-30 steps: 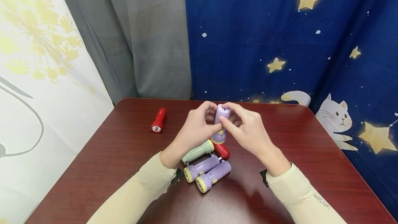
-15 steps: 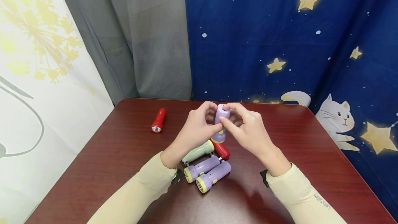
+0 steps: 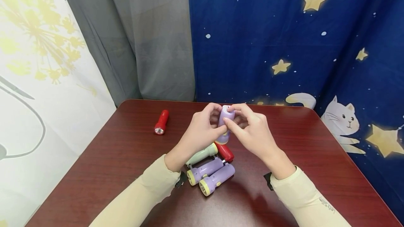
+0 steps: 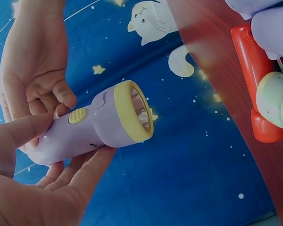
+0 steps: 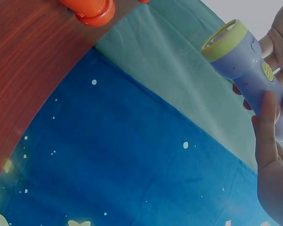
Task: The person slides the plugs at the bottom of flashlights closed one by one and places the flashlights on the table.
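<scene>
Torch (image 3: 227,115), purple, stayed above the table (image 3: 295,132), grasped by the left hand (image 3: 201,125) and the right hand (image 3: 250,125); little had changed in 1 second, so the handling seemed unfinished.

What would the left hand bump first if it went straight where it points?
Probably the right hand, just past the purple flashlight that the left hand holds, though depth is hard to judge.

A curtained-off place, room type unclear: starry curtain (image 3: 240,45) at 1 o'clock, grey curtain (image 3: 162,38) at 11, white cloth (image 3: 63,118) at 9.
</scene>
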{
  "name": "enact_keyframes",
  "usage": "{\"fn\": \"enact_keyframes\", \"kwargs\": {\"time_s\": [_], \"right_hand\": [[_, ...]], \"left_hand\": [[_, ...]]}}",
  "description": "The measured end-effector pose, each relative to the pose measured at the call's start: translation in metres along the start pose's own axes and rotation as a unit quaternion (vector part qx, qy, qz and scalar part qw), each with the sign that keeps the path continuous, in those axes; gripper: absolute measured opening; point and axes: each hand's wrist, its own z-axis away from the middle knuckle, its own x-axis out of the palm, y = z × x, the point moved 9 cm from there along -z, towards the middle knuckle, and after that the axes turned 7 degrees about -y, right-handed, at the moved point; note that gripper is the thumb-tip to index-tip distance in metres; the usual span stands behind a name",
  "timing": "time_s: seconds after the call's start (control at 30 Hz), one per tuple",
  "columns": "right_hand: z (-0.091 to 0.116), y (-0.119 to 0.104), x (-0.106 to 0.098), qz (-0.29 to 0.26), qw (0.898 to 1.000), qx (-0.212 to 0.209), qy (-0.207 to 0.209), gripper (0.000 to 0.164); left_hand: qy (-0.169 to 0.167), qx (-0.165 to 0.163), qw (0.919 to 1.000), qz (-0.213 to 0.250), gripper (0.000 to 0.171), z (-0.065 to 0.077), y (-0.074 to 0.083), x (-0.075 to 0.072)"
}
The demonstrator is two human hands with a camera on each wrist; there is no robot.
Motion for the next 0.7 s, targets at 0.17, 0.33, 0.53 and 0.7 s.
{"fn": "enact_keyframes", "kwargs": {"time_s": [0.17, 0.33, 0.53, 0.7], "right_hand": [[0.0, 0.005, 0.0, -0.021, 1.0, 0.019, 0.008, 0.032], [0.001, 0.011, -0.001, -0.052, 0.998, 0.042, 0.019, 0.03], [0.0, 0.015, -0.002, -0.079, 0.995, 0.06, 0.025, 0.029], [0.0, 0.018, -0.005, -0.077, 0.994, 0.075, 0.036, 0.031]], "left_hand": [[0.004, 0.012, 0.9997, -0.022, 0.04, 0.001, 0.002, 0.002], [0.019, 0.01, 0.9961, -0.086, 0.046, 0.003, 0.003, 0.004], [0.033, 0.009, 0.9909, -0.131, 0.049, 0.005, 0.007, 0.003], [0.025, 0.009, 0.9867, -0.16, 0.061, 0.007, 0.012, 0.006]]}}
